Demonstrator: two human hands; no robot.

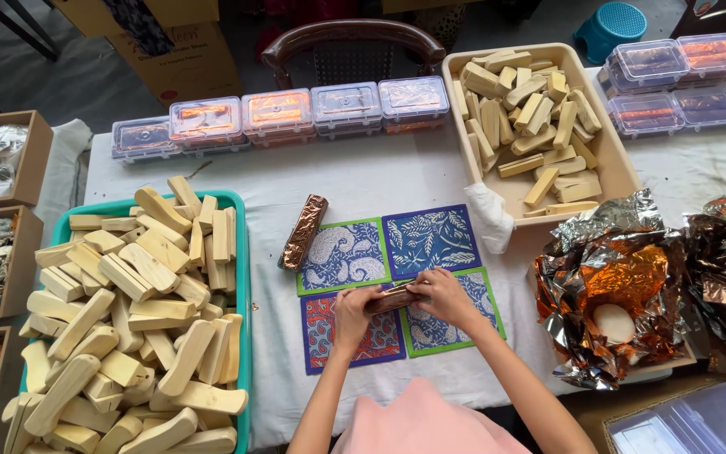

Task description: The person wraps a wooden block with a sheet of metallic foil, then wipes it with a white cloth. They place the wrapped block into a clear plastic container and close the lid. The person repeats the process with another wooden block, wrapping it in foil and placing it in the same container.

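Bare worktop [397, 181] lies open beyond the patterned mats [397, 277]; a teal tray [244, 277] hems the left, crumpled foil [615, 277] the right, clear boxes [296, 113] the far edge.

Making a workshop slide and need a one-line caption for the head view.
Both hands, left hand and right hand, press copper foil around a wooden piece over patterned mats.
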